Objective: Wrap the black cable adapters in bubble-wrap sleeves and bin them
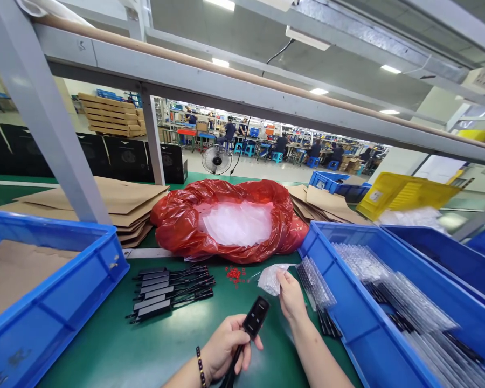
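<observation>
My left hand [231, 345], with a beaded bracelet on its wrist, is closed around a black handheld controller [257, 317] that has small buttons and a dark stem or cable running down toward me. To its right, my right hand [291, 293] pinches a clear bubble-wrap bag [271, 279] just above the green table. Small red rings [235, 274] lie in a loose heap beyond the hands. A row of black slender devices with cables [161, 293] rests on the table to the left. More bubble-wrap pouches [317, 285] with black parts lean against the right bin.
A red plastic bag [178, 226] holding white translucent bags [238, 222] stands at the back. Blue bins flank me, left [84, 285] and right [359, 328]; the right one holds wrapped devices. Cardboard sheets [117, 196] lie behind. A shelf beam [242, 81] crosses overhead.
</observation>
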`<action>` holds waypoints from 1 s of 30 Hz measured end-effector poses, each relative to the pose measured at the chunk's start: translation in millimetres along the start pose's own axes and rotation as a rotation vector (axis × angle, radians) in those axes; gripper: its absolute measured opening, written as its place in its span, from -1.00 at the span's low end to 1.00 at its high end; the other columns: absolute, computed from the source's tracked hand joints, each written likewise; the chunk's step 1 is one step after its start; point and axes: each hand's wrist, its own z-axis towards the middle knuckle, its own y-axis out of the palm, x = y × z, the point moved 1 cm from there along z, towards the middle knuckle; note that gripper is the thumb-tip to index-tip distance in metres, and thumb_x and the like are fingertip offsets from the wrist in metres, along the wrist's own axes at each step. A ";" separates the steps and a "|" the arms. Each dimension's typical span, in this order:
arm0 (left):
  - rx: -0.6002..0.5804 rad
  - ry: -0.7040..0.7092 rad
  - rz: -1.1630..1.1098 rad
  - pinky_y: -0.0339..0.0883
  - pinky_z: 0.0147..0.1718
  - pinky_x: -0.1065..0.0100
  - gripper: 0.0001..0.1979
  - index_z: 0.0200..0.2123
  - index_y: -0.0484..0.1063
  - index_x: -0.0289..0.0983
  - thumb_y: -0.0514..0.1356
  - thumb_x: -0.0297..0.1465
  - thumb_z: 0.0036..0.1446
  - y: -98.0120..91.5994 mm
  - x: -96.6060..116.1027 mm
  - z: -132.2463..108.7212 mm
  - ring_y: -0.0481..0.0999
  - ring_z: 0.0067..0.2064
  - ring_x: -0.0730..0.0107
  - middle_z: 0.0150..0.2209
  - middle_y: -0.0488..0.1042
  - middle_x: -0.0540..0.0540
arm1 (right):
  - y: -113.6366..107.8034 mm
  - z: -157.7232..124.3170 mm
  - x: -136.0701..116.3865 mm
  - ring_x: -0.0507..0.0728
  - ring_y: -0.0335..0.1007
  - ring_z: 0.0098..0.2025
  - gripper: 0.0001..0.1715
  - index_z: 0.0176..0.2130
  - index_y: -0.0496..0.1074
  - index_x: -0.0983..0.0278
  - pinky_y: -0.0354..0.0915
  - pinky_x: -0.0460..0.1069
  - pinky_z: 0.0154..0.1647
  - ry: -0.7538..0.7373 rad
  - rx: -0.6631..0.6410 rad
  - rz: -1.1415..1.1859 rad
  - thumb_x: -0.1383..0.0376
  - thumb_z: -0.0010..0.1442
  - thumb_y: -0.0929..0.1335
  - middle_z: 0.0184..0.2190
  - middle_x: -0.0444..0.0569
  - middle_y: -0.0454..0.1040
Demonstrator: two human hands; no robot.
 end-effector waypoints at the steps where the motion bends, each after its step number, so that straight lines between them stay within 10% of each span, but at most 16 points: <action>1: 0.000 0.004 0.004 0.02 -0.89 0.61 -0.83 -0.43 0.33 -0.39 0.19 -0.46 -0.17 -0.6 -0.5 0.4 0.35 -0.75 0.54 -0.46 0.51 -0.19 | 1.6 -2.2 0.0 0.07 0.32 -0.49 -0.50 -0.39 0.41 0.33 0.23 -0.05 -0.43 0.005 -0.056 -0.026 -0.02 -0.19 0.46 -0.55 -0.09 0.43; 8: 0.092 0.086 0.024 0.13 -0.83 0.58 -0.22 0.14 -0.08 -0.36 0.24 -0.30 -0.08 -7.2 -3.7 5.3 0.41 -0.71 0.45 -0.50 0.52 -0.13 | 5.8 -11.6 -3.3 -0.04 0.11 -0.61 -0.47 -0.58 0.33 0.34 0.06 -0.11 -0.54 0.023 -0.428 -0.389 -0.09 -0.04 0.36 -0.68 -0.17 0.27; 15: 0.217 0.158 0.013 0.24 -0.72 0.52 -0.02 0.19 -0.34 -0.31 0.28 -0.27 -0.11 -6.7 -1.5 5.0 0.45 -0.63 0.43 -0.40 0.52 -0.14 | 7.3 -22.0 -4.5 -0.08 0.06 -0.63 -0.51 -0.64 0.29 0.34 0.02 -0.13 -0.57 0.178 -0.755 -0.527 -0.01 -0.06 0.39 -0.69 -0.20 0.24; 22: 0.260 0.107 0.020 0.23 -0.73 0.49 0.00 0.19 -0.33 -0.31 0.30 -0.25 -0.14 -5.8 -1.1 5.4 0.44 -0.65 0.41 -0.40 0.52 -0.15 | 11.9 -17.3 -0.7 -0.09 0.06 -0.67 -0.40 -0.58 0.26 0.32 0.00 -0.15 -0.63 0.138 -0.439 -0.469 -0.18 -0.06 0.30 -0.71 -0.22 0.19; 27: 0.266 0.127 -0.001 0.25 -0.72 0.50 0.00 0.19 -0.33 -0.28 0.31 -0.28 -0.15 -6.2 0.9 5.3 0.45 -0.64 0.42 -0.38 0.52 -0.15 | 17.4 -23.8 1.3 -0.09 0.07 -0.67 -0.43 -0.66 0.23 0.33 0.04 -0.14 -0.61 0.200 -0.654 -0.470 -0.11 -0.11 0.38 -0.72 -0.20 0.21; 30: 0.263 0.122 0.010 0.25 -0.71 0.50 -0.05 0.19 -0.32 -0.27 0.28 -0.30 -0.09 -7.3 1.1 4.7 0.46 -0.63 0.42 -0.36 0.53 -0.17 | 15.6 -21.8 3.1 -0.09 0.06 -0.69 -0.41 -0.63 0.25 0.32 -0.01 -0.15 -0.65 0.192 -0.570 -0.476 -0.15 -0.08 0.33 -0.74 -0.21 0.19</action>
